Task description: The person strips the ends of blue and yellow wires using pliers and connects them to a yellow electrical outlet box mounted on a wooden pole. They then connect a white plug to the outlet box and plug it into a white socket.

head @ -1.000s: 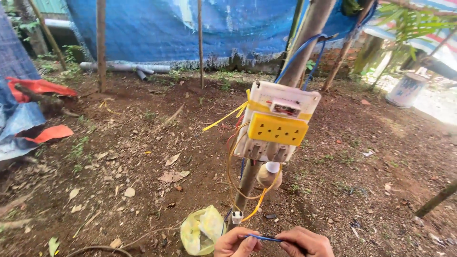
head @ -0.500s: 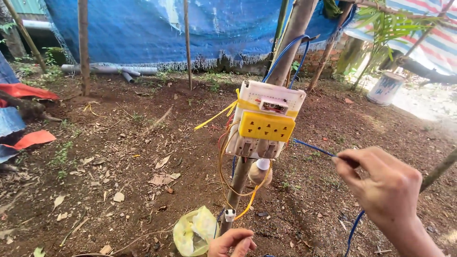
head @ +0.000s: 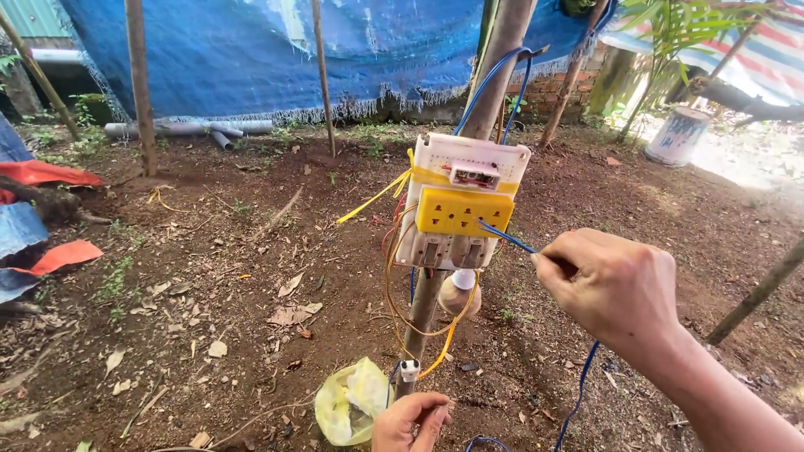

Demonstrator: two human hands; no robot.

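Outdoors, right hand (head: 607,289) pinches blue wire (head: 505,238) touching yellow socket (head: 452,213).

A second ago both hands held the blue wire (head: 505,238) low by the post's foot; the right hand (head: 610,289) has since risen, bringing the wire's end to the yellow socket (head: 459,212). The left hand (head: 410,421) has stayed low.

Glossy plastic socket box (head: 462,205) on rough wooden post (head: 423,305).
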